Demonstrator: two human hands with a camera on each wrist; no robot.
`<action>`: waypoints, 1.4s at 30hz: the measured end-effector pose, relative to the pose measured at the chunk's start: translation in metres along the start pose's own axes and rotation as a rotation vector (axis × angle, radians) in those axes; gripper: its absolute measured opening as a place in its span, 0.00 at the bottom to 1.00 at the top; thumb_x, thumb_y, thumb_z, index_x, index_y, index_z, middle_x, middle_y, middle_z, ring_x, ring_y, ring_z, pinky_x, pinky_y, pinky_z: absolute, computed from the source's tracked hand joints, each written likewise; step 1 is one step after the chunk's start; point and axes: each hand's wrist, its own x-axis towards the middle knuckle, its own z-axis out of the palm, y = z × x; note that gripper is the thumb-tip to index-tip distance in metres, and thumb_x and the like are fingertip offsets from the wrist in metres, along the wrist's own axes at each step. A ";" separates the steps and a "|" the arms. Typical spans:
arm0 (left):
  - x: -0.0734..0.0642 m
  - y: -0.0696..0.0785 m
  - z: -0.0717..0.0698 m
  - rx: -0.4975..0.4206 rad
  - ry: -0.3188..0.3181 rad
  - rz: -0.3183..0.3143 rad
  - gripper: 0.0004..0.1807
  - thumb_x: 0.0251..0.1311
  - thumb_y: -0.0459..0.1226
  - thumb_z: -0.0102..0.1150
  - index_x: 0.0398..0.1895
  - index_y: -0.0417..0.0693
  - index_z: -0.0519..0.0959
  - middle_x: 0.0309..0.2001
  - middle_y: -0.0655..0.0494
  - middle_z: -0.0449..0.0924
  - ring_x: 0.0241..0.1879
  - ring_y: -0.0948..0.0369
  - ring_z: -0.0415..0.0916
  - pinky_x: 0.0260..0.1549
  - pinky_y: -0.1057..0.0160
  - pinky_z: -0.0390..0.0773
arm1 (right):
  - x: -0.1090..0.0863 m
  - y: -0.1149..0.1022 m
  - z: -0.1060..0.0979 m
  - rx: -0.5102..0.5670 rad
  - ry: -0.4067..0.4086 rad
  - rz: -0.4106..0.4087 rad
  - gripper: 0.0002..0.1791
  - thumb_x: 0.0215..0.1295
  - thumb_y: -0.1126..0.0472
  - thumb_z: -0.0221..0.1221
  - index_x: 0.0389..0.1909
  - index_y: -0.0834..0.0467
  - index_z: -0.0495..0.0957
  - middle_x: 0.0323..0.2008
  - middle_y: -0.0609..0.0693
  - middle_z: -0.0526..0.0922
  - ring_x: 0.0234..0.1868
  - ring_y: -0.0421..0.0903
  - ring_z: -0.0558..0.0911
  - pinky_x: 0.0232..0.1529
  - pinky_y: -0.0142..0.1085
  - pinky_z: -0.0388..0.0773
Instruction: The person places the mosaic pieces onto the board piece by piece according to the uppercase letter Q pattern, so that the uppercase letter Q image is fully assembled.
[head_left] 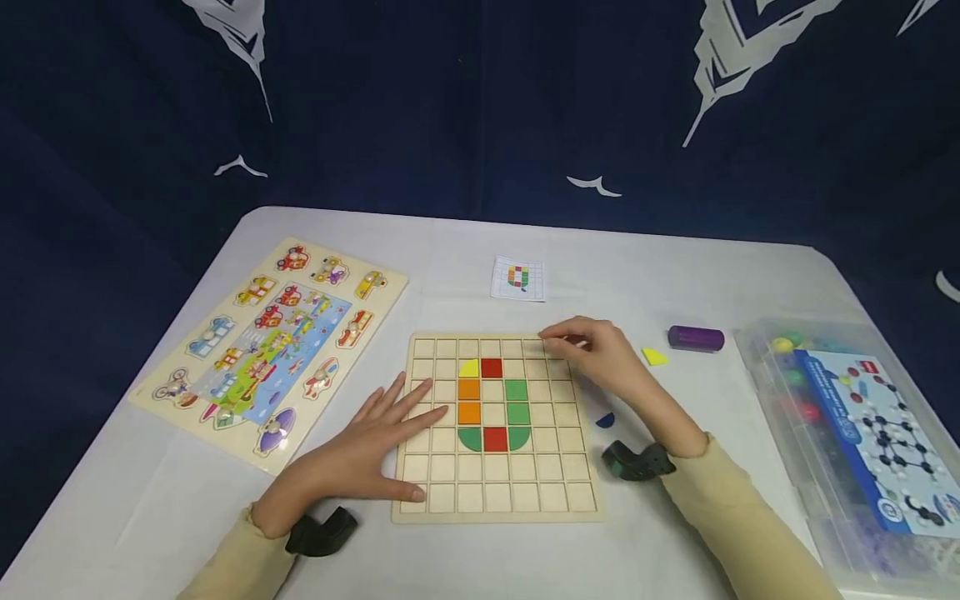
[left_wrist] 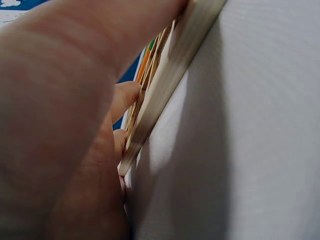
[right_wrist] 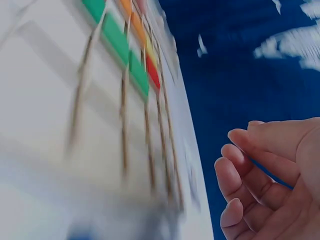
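A square wooden grid board (head_left: 555, 471) lies on the table with colored tiles set in a ring. The ring includes a yellow rounded tile (head_left: 469, 368), a red tile (head_left: 491, 367), an orange tile (head_left: 468, 389) and a green tile (head_left: 517, 413). My left hand (head_left: 375, 442) spreads over the board's left side, its thumb at the lower left edge. Over the upper right corner hovers my right hand (head_left: 596, 354), fingers loosely bent, thumb near the index finger; no piece shows between them in the right wrist view. A yellow rounded piece (head_left: 654, 357) and a dark blue piece (head_left: 605, 420) lie right of the board.
Behind the board lies a small pattern card (head_left: 517, 278). A vehicle peg puzzle (head_left: 270, 350) sits at left. A purple cylinder (head_left: 696, 338) and a clear plastic box (head_left: 795, 467) with a blue-and-white booklet (head_left: 885, 437) are at right.
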 end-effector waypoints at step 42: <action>-0.001 0.000 0.001 -0.009 0.018 0.022 0.51 0.45 0.60 0.66 0.72 0.55 0.56 0.74 0.52 0.35 0.70 0.47 0.23 0.62 0.42 0.30 | -0.065 0.069 -0.039 -0.366 0.461 0.211 0.09 0.50 0.69 0.68 0.28 0.64 0.76 0.20 0.53 0.76 0.22 0.49 0.71 0.23 0.39 0.65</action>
